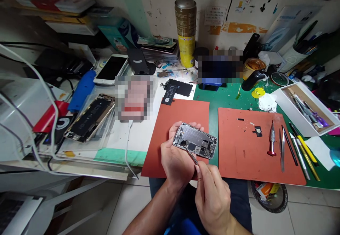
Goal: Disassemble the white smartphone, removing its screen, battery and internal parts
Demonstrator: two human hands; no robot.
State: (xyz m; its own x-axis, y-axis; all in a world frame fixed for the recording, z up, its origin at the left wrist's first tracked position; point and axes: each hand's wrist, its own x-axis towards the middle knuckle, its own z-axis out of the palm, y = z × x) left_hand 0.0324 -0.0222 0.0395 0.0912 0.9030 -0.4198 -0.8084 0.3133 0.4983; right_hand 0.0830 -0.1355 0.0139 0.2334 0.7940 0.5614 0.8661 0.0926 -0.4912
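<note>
My left hand (175, 159) is palm up, its fingers curled around an opened phone housing (195, 139) with bare metal and small parts inside. A slender metal tool (191, 156) is pinched between the thumb and fingers of my right hand (212, 192). Its tip reaches the left inner part of the housing, close to a small black piece. Whether the tool is tweezers or a pry tool, I cannot tell. Under the hands lies the left orange mat (183, 109). A loose phone battery (170, 92) rests at that mat's far edge.
On the right orange mat (239, 143) lie a precision screwdriver (272, 139), tweezers (281, 150) and a small black part (257, 131). A white tool box (281, 93) stands behind them. Leftward are an opened phone (90, 118) and a white cable (127, 143). A spray can (185, 29) stands behind.
</note>
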